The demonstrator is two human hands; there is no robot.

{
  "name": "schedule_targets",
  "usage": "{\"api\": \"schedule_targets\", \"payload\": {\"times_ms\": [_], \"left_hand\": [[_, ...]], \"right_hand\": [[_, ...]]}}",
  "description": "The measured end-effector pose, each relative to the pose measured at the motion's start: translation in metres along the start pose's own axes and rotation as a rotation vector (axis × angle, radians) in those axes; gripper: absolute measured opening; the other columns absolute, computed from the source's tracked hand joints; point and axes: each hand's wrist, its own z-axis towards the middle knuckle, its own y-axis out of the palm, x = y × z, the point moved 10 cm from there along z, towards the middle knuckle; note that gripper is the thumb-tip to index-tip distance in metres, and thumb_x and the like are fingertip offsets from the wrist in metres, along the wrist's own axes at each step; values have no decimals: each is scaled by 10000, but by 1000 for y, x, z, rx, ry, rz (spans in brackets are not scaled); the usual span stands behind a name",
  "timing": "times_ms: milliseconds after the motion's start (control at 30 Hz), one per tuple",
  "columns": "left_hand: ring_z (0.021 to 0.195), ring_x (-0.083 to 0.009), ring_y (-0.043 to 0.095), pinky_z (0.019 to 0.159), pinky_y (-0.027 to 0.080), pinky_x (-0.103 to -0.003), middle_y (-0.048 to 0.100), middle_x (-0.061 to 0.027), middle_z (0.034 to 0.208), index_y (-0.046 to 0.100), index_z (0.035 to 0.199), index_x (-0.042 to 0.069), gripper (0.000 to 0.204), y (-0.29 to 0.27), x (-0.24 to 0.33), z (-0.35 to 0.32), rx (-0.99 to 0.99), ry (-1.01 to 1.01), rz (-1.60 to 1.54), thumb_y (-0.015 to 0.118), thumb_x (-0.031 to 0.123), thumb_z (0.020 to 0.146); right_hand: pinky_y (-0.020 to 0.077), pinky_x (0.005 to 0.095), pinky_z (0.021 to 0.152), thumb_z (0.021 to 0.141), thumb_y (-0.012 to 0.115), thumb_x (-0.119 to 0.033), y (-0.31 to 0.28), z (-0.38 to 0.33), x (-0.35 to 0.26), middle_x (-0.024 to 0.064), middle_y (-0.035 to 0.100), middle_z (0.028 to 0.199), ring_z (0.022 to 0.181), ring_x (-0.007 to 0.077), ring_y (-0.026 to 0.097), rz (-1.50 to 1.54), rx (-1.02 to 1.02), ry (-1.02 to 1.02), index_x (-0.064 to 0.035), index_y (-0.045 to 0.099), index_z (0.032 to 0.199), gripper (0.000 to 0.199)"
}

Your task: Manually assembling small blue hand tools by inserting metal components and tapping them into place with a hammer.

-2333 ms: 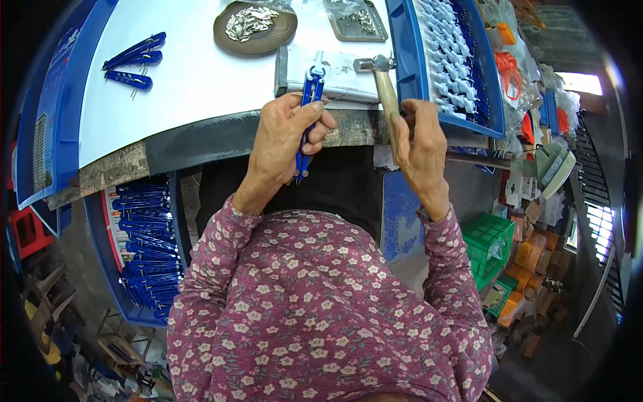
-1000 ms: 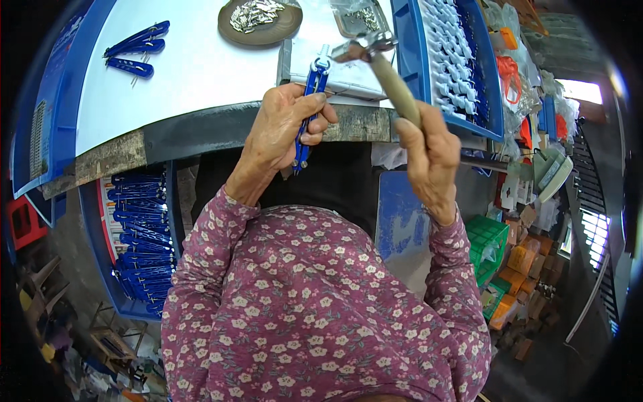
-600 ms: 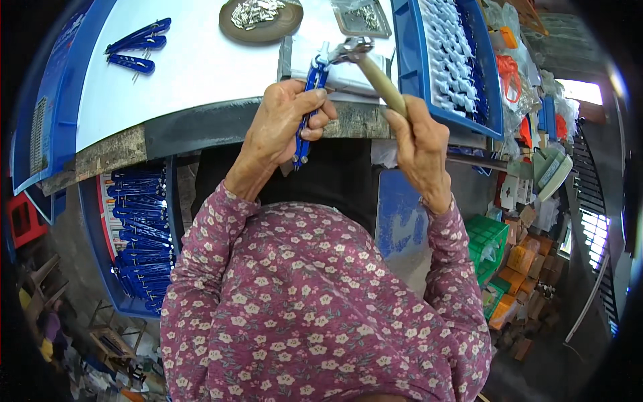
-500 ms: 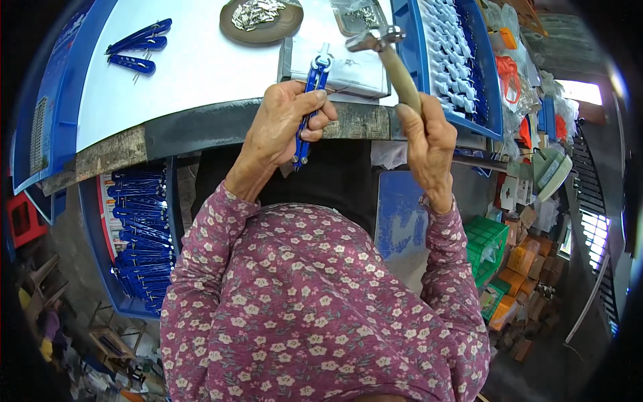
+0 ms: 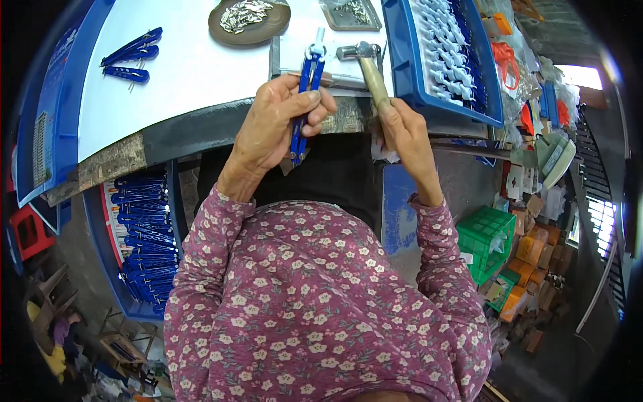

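My left hand is closed around a folding tool with two slim blue handles and a pale metal piece at its top end. It stands roughly upright at the bench's front edge, its lower end showing below my fingers. To its right, my right hand grips a hammer by its pale handle. The metal hammer head hangs over the flat metal block on the bench, right of the tool's top end. A thin brownish strip crosses behind the blue handles; I cannot tell what it is.
Several blue-handled tools lie on the white bench top. A round brown dish holds small metal pins, and a small tray holds more. A blue crate stands right, another blue bin below left.
My right hand has lowered the hammer and brought it left, its head now nearer the block and the tool. My left hand still holds the blue tool in nearly the same place.
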Motion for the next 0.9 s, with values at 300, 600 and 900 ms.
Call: {"api": "schedule_targets", "payload": {"times_ms": [300, 600, 900], "left_hand": [[635, -80, 513, 551, 457, -182, 588, -109, 839, 329, 1242, -47, 425, 25, 10, 4, -80, 125, 186, 473, 70, 860], [598, -139, 525, 544, 439, -256, 523, -92, 721, 128, 1357, -4, 606, 42, 28, 2, 46, 277, 798, 408, 4, 820], [614, -274, 581, 561, 445, -305, 554, -172, 717, 69, 1371, 15, 650, 81, 47, -1, 110, 486, 1233, 362, -75, 798]], "right_hand": [[418, 255, 641, 844, 550, -96, 22, -15, -90, 94, 542, 835, 715, 155, 527, -646, 147, -591, 26, 562, 979, 182], [383, 224, 498, 783, 648, -135, 40, 14, -87, 26, 501, 655, 590, 74, 486, -477, 197, -568, 30, 585, 822, 181], [357, 218, 482, 741, 660, -146, 26, 1, -96, 4, 448, 654, 563, 55, 410, -262, 313, -549, 11, 516, 795, 220]]}}
